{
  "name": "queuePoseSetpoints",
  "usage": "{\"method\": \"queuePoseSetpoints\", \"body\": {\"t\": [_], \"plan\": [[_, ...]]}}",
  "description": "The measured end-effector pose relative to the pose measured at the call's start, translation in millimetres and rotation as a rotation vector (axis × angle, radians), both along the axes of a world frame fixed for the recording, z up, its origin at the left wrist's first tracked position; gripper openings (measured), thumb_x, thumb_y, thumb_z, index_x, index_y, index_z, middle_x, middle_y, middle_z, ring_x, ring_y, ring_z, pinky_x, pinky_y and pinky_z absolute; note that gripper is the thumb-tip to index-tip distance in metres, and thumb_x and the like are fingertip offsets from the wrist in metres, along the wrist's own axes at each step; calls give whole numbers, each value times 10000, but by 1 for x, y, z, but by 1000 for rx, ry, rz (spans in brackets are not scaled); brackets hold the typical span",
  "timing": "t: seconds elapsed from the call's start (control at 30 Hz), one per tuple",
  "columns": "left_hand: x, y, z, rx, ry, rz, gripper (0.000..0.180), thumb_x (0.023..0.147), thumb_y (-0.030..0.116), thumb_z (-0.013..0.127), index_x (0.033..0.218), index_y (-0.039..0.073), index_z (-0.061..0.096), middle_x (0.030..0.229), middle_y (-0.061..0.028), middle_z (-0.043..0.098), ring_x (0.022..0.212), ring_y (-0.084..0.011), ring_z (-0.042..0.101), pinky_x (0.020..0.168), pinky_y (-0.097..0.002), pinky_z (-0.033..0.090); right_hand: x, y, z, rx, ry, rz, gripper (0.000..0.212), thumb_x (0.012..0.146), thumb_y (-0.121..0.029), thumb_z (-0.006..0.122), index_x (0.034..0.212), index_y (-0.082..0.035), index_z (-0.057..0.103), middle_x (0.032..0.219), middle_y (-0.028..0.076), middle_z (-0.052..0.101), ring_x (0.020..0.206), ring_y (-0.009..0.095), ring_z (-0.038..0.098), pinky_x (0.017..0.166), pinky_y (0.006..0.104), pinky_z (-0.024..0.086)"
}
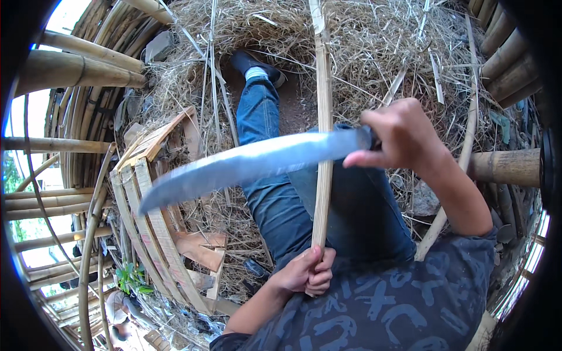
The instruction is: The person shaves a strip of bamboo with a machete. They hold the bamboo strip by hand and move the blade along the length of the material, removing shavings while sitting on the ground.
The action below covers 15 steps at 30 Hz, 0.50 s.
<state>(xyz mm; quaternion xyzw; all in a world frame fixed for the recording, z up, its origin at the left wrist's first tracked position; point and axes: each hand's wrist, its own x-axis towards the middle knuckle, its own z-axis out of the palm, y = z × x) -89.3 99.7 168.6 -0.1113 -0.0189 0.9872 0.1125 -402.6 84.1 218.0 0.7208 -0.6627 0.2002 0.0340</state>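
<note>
Lengthwise, one pale strip (324, 88) runs away from the person's body over the lap, its near end at the waist and its far end passing the top edge of the view. The left hand (310, 272) is closed around that near end, fingers curled. One large knife (252, 161) crosses the strip at a steep angle, its long blade pointing left and slightly back toward the person; whether blade and strip touch cannot be told. The right hand (401, 137) is wrapped around its dark handle (370, 137), thumb extended. Beneath are two legs in blue jeans (260, 117), with one dark shoe (257, 65) visible. Dry straw (374, 52) surrounds them, and one slatted wooden frame (158, 225) stands left.
</note>
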Motion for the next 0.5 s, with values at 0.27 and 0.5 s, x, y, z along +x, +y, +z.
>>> {"method": "queuePoseSetpoints", "body": {"t": [0.27,0.5], "plan": [[0,-7,2,122,132,2,472,973,556,314,744,143,320,478,32,246,375,-64,181,349,-232,142,-53,-20,-16,-83,23,-23,747,700,-825,514,530,-98,492,431,38,483,388,185,549,417,311,457],[14,-4,-7,84,124,-31,477,976,556,303,744,140,320,485,34,248,391,-70,205,361,-231,168,-3,-9,9,-115,140,77,726,718,-796,527,549,-92,474,437,55,480,375,229,524,411,340,453]]}}
